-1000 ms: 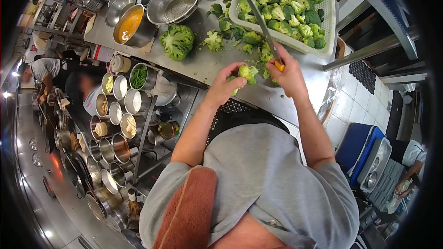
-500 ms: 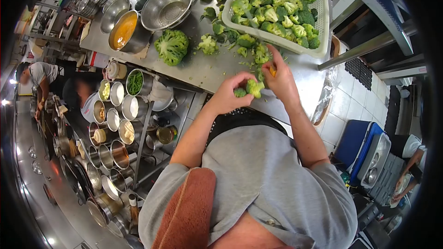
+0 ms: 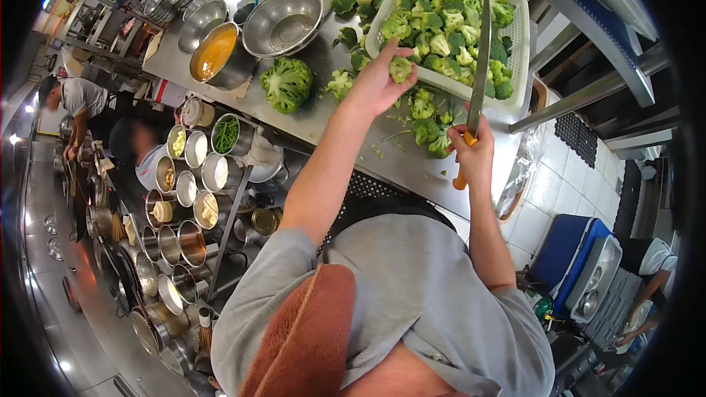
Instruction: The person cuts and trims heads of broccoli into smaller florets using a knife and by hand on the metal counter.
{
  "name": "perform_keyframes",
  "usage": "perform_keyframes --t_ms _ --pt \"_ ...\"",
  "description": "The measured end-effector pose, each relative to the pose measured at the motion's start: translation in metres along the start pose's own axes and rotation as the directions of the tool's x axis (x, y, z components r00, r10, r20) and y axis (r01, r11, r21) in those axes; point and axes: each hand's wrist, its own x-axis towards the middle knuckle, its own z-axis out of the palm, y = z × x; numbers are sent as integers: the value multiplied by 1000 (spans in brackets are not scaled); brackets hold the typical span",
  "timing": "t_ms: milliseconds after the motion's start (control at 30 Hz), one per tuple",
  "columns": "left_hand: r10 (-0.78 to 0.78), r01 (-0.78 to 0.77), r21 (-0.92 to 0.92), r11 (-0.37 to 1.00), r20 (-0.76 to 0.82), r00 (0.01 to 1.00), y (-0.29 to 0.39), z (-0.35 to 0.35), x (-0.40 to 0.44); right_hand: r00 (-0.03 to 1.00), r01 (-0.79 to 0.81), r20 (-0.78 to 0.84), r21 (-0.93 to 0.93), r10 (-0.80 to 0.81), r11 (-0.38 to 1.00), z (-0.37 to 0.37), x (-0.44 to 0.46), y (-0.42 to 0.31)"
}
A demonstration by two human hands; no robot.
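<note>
Holding a broccoli piece, my left hand has moved away to the basket's near left corner; my right hand grips the knife, its blade pointing far.

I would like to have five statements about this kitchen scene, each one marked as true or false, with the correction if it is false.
1. The right hand holds a knife with an orange handle. True.
2. The left hand is empty. False: the left hand holds a small broccoli piece.
3. The white basket contains many cut broccoli pieces. True.
4. The large broccoli head lies inside the metal colander. False: the large broccoli head lies on the steel table, outside the metal colander.
5. The liquid in the pot beside the metal colander is green. False: the liquid is orange.
</note>
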Motion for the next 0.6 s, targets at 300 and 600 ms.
perform_keyframes --t_ms 300,600 --pt "33 -43 89 995 115 993 -18 -7 -57 992 -74 100 7 73 997 9 -7 -10" --pt "496 -498 734 463 251 831 -8 34 -19 994 -19 104 36 16 999 2 -2 -6"
